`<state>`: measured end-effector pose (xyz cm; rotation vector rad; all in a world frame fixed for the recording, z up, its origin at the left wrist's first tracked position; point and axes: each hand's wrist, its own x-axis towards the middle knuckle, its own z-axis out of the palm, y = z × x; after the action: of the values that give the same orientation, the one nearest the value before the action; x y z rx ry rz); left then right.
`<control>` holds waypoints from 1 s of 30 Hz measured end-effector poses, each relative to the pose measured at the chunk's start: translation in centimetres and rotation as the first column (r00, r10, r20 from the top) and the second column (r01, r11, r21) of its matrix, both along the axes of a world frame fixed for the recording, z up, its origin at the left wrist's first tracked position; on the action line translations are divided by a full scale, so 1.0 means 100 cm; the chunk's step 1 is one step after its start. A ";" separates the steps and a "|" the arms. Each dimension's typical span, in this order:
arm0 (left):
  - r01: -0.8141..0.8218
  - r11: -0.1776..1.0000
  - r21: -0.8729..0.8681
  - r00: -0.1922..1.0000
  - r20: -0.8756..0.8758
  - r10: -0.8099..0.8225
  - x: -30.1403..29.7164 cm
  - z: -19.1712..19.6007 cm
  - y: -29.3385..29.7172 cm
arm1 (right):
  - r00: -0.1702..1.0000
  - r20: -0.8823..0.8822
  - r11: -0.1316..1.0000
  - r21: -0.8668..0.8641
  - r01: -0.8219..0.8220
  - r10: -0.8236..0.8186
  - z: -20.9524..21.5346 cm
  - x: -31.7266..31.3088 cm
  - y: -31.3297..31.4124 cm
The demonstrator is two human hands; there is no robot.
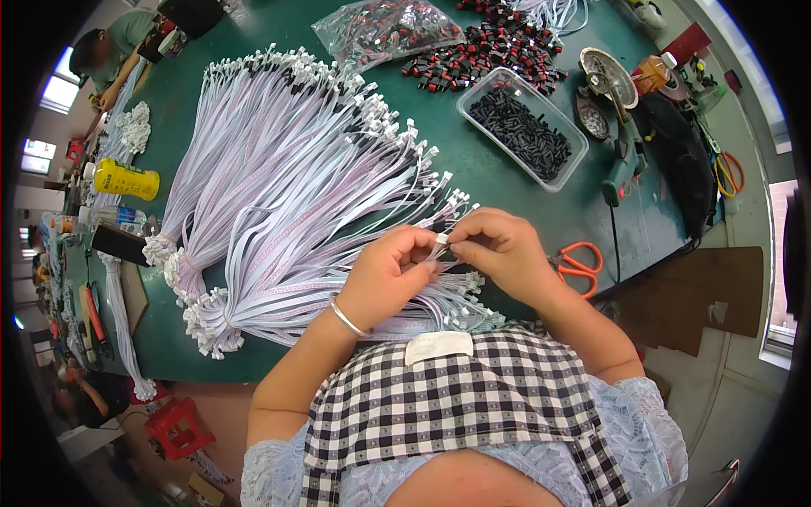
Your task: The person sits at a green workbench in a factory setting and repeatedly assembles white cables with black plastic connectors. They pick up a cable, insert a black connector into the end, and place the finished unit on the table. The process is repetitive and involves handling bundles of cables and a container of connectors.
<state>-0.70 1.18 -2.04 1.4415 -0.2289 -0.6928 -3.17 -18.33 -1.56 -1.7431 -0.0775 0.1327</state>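
Note:
My left hand and my right hand meet over the near edge of the green table. Together they pinch the white connector end of one flat ribbon cable between fingertips. A silver bangle circles my left wrist. Under and beyond my hands lie large fanned bundles of white ribbon cables with small white plugs at their ends. More cable ends rest just below my hands.
A clear plastic tub of small black parts sits right of the bundles. Red-and-black parts and a clear bag of them lie further back. Orange-handled scissors, a green power tool, a yellow bottle, another person.

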 end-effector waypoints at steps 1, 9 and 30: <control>0.003 1.000 -0.003 0.998 0.071 -0.003 0.000 -0.001 0.000 | 1.000 -0.031 0.998 0.059 0.008 -0.007 -0.001 0.000 -0.001; -0.079 0.965 0.248 0.976 0.219 0.024 0.000 0.027 -0.002 | 0.993 -0.121 0.929 0.367 0.045 -0.001 -0.002 -0.001 0.003; -0.300 0.925 0.234 0.857 0.491 0.154 0.019 0.030 -0.013 | 0.994 0.068 0.995 0.058 -0.086 0.082 0.011 0.030 0.002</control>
<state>1.22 -0.08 0.99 1.8892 -0.3245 -0.1737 -0.17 -18.18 -0.47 -1.6836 -0.2009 0.1339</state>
